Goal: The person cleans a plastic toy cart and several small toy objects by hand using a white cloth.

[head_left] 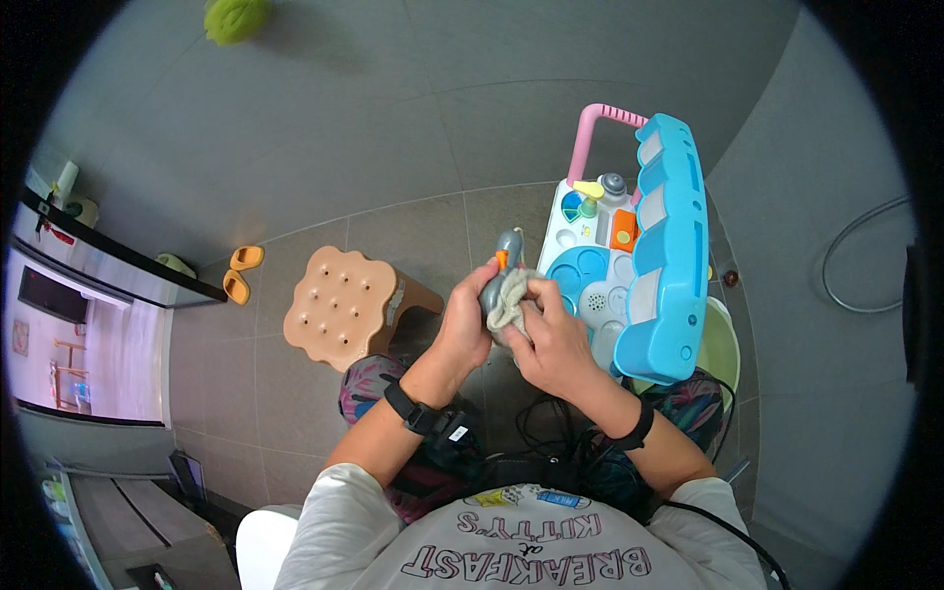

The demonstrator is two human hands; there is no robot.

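My left hand (467, 313) grips a small grey plastic toy part (510, 242) with an orange band, held upright in front of my lap. Its exact kind is hard to tell, as my fingers and a cloth hide its lower portion. In my right hand (552, 335) is a bunched off-white cloth (507, 304), pressed against the grey part. Just right of my hands stands a toy play-kitchen set (571, 247) with a white and blue top. The set has a pink tubular handle (582, 144) and a blue scalloped panel (667, 258) on its right side.
To my left is a tan biscuit-shaped plastic stool (339, 306). A pale green basin (719, 343) sits partly behind the blue panel. Yellow slippers (246, 258) lie near the wall. Black cables (546, 428) trail by my lap, and a shower hose (833, 273) hangs at right.
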